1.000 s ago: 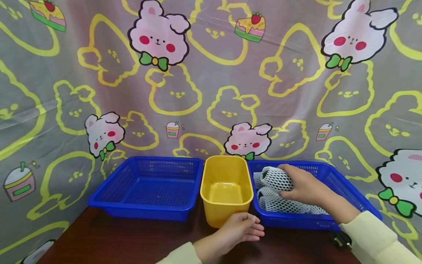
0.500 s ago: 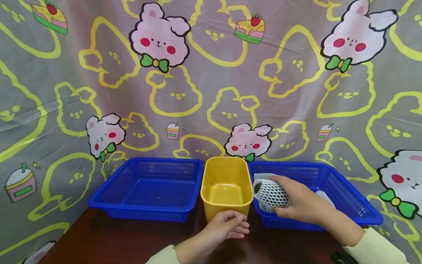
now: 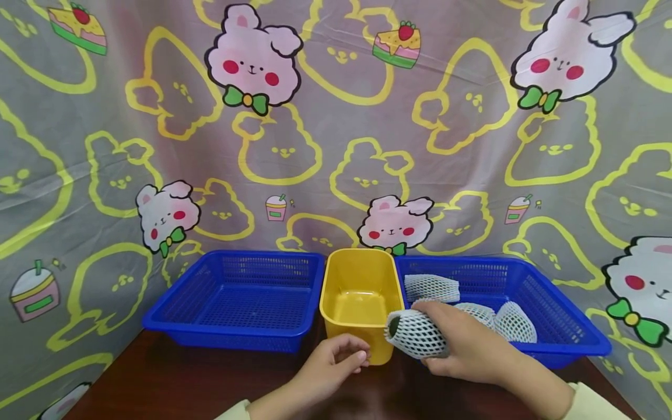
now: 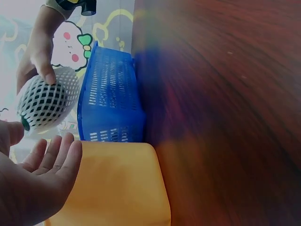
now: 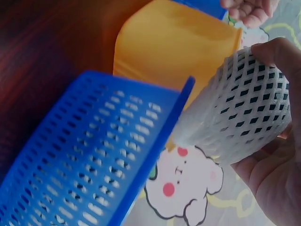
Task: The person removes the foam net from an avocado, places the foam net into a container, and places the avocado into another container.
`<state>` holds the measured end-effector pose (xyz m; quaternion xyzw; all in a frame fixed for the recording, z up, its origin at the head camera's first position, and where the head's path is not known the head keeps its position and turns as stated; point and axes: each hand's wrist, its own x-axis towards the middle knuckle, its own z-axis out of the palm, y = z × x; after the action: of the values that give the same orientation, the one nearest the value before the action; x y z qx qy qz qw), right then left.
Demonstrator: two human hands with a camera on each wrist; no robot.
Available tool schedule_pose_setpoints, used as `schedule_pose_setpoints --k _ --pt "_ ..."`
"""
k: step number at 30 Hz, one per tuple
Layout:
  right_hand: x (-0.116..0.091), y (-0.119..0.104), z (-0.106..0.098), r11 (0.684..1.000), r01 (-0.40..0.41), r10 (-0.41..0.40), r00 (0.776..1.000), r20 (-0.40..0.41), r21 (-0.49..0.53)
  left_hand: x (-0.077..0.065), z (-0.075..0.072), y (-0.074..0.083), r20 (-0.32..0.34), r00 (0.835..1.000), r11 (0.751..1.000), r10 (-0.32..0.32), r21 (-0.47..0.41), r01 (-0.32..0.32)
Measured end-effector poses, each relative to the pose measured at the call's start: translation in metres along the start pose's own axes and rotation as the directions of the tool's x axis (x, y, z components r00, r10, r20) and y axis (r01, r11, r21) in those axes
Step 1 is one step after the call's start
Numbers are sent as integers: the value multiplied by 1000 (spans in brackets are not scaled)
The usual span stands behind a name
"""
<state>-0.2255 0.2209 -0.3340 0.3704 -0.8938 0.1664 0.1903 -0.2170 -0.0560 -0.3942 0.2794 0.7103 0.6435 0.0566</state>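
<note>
My right hand (image 3: 467,348) grips a dark green, rounded piece of produce in a white foam net (image 3: 418,333), above the near left corner of the right blue basket (image 3: 569,347). A dark green end shows through the net's opening, which points left; the exact kind is hidden by the net. My left hand (image 3: 336,363) holds nothing, its fingers loosely bent, just in front of the yellow bin (image 3: 362,318). In the left wrist view the wrapped produce (image 4: 44,101) is close to the left hand's thumb, and I cannot tell if they touch.
Several more white foam nets (image 3: 431,288) lie in the right basket, their contents mostly covered. Left of the yellow bin stands another blue basket (image 3: 231,335). All three containers are on a dark brown table (image 3: 210,379), before a patterned curtain (image 3: 325,122).
My right hand has lifted the net-wrapped produce out of the right basket and brought it left and nearer to me. My left hand has shifted left, its fingers bending more.
</note>
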Motion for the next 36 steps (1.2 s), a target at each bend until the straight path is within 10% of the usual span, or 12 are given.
schedule_pose_setpoints --k 36 --pt "4 -40 67 999 47 -48 958 284 11 -29 -39 -24 -30 1000 962 -4 271 12"
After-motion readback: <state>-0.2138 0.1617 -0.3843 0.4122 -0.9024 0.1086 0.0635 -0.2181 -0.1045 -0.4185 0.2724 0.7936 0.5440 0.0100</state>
